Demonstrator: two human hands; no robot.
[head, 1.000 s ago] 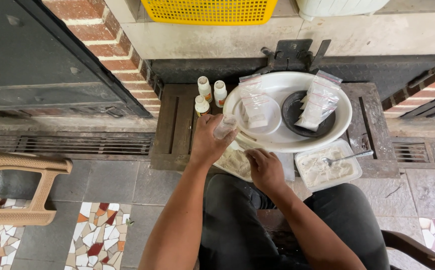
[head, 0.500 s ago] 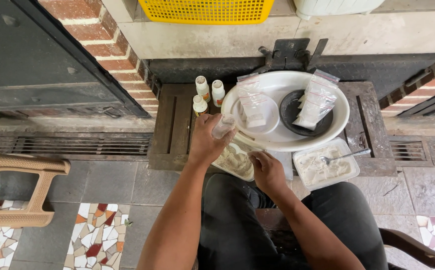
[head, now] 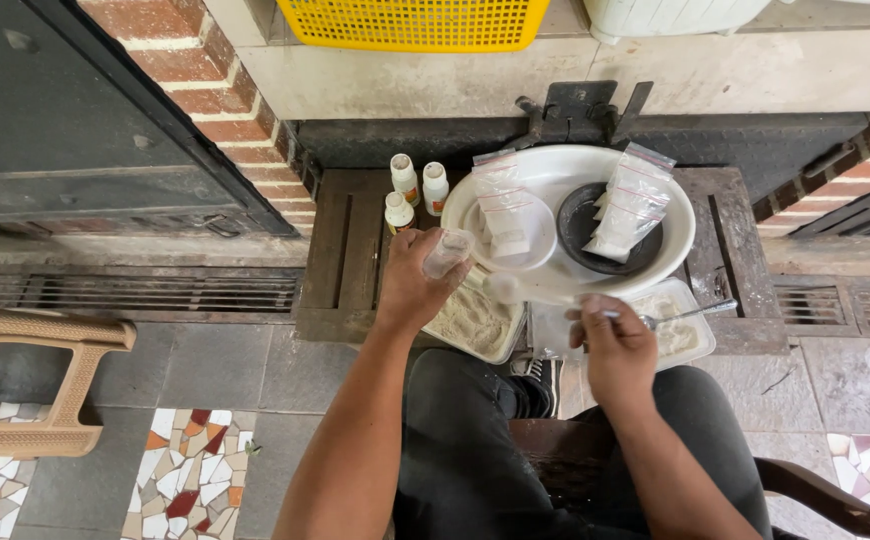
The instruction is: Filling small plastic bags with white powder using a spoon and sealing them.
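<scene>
My left hand point(head: 415, 280) holds a small clear plastic cup point(head: 448, 252), tilted above a white tray of pale powder point(head: 475, 322). My right hand point(head: 610, 340) grips a metal spoon point(head: 680, 314) whose bowl lies over a second white tray of white powder point(head: 677, 338). Behind both sits a large white basin point(head: 680, 225) holding a small white bowl point(head: 535, 235) with clear bags, and a black dish point(head: 580, 225) with more zip bags of white powder point(head: 630, 205).
Three small white bottles point(head: 417, 190) stand left of the basin on a dark wooden pallet point(head: 340, 250). A tan plastic stool point(head: 25, 380) is at left. A yellow crate point(head: 415, 22) sits on the ledge behind. Drain grates run along the floor.
My right hand has moved right from the middle tray and now holds the spoon over the right tray. The left hand keeps the cup near the basin's edge.
</scene>
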